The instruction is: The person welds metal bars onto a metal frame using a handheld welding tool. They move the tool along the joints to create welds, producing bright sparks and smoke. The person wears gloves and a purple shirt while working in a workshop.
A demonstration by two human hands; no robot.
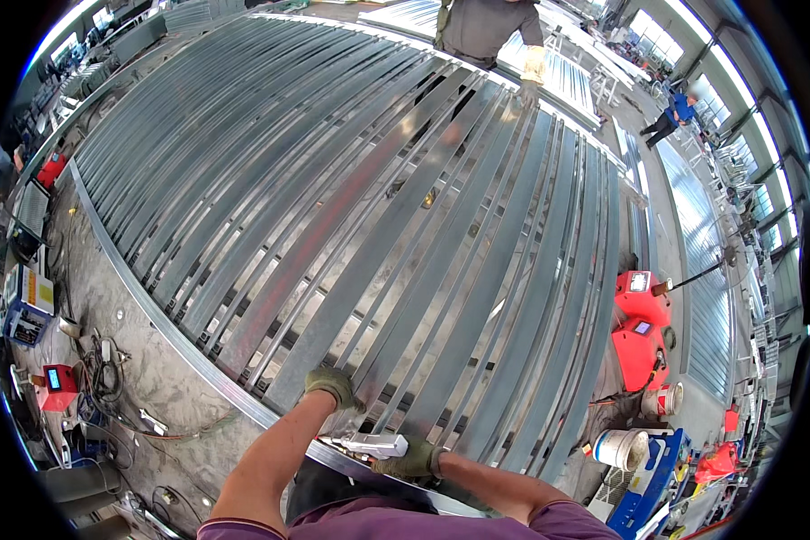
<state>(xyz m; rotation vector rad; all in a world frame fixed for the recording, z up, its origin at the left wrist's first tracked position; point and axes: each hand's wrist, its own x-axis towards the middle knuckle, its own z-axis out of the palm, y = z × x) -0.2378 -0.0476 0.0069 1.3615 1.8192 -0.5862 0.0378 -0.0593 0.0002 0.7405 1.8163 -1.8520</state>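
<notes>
A large frame of grey metal slats [405, 202] spreads out ahead of me, wide flat strips alternating with narrow bars. At its near edge, my left hand [331, 387], in an olive work glove, is closed by the near end of a wide slat [288, 382]; what its fingers grip, if anything, is hidden. Just right of it and nearer to me, my gloved right hand [409, 457] is wrapped round a short silver metal piece [375, 445] above the edge rail [243, 400]. The exact kind of that piece is unclear.
Across the frame, a co-worker [488, 31] has a gloved hand [531, 67] at its far rail. Red machines [641, 353] and a white bucket [621, 448] stand right. Cables [106, 378] and another red box [57, 387] lie left. Someone in blue [675, 115] stands far right.
</notes>
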